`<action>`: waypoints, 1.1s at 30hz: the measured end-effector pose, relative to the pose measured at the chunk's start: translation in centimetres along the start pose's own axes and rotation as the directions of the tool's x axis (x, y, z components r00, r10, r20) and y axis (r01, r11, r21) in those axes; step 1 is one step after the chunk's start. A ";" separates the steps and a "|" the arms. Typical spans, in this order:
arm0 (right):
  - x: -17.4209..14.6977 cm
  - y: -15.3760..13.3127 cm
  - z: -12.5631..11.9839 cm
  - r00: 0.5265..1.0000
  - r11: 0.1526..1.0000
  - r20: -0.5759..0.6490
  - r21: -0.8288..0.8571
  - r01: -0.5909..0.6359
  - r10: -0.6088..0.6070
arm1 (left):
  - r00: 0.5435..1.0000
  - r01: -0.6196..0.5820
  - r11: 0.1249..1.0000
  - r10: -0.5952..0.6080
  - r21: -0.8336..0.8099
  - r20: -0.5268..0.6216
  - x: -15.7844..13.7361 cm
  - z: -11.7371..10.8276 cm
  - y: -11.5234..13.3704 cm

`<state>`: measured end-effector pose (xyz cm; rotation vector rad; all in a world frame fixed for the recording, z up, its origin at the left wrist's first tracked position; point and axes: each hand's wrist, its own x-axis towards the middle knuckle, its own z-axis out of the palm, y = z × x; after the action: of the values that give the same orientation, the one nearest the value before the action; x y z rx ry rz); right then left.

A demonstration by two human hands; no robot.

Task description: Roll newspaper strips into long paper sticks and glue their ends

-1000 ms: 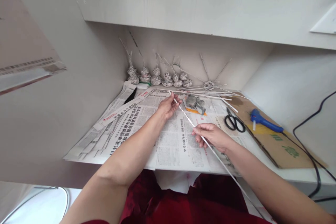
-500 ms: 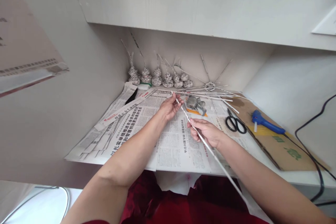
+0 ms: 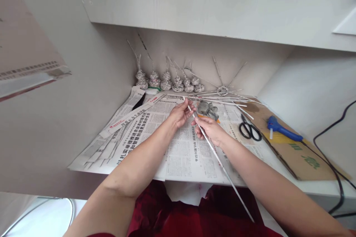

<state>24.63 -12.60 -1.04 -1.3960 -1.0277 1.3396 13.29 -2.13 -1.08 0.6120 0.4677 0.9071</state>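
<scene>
A long thin rolled newspaper stick (image 3: 219, 161) runs slantwise between my hands, its lower end reaching over the table's front edge. My left hand (image 3: 181, 113) pinches it close to its upper end. A little lower down the stick, my right hand (image 3: 209, 129) has its fingers closed round it, almost touching the left. Just beyond the hands lie more rolled paper sticks (image 3: 222, 100) in a loose bundle. A grey cloth-like lump (image 3: 207, 109) rests beside my right hand, on something orange.
Woven paper gourds (image 3: 166, 81) line the back wall, with a small woven ring (image 3: 222, 90) to their right. Cut newspaper strips (image 3: 130, 118) lie at left. Black scissors (image 3: 250, 130) and a blue glue gun (image 3: 283, 129) on cardboard (image 3: 303, 159) are at right. A shelf (image 3: 208, 3) overhangs the back.
My right hand has slid up along the stick toward my left hand. The stick's lower end has swung left. The left hand has stayed almost in place.
</scene>
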 end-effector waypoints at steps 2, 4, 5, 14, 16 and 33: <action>0.2 -0.1 0.0 0.999 0.999 -0.003 -0.002 0.039 -0.039 | 1.000 0.004 1.000 -0.004 0.003 0.004 0.0 0.0 0.0; 0.3 -0.2 0.1 0.999 0.999 0.007 0.031 0.032 -0.032 | 1.000 0.008 1.000 -0.008 0.002 0.007 -0.1 0.0 0.0; 0.3 -0.3 0.1 1.000 0.999 0.012 0.046 0.013 -0.014 | 1.000 0.009 1.000 -0.009 0.003 0.007 -0.1 0.0 0.0; -1.1 0.5 -0.1 0.993 0.973 -0.059 -0.216 0.086 -0.101 | 0.999 -0.018 1.000 0.017 -0.008 -0.050 0.0 0.1 0.1; -1.2 0.5 -0.3 0.998 1.000 0.052 -0.001 0.019 -0.019 | 1.000 -0.010 0.999 0.009 -0.030 -0.029 0.0 0.2 0.2; -0.4 0.1 -0.8 0.969 0.972 0.243 0.209 -0.103 0.050 | 0.995 -0.009 1.000 0.010 -0.012 0.099 0.1 -0.2 -0.2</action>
<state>25.42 -13.10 -1.05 -1.1399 -0.9504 1.6548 13.37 -2.06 -1.41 0.6460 0.3699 0.8840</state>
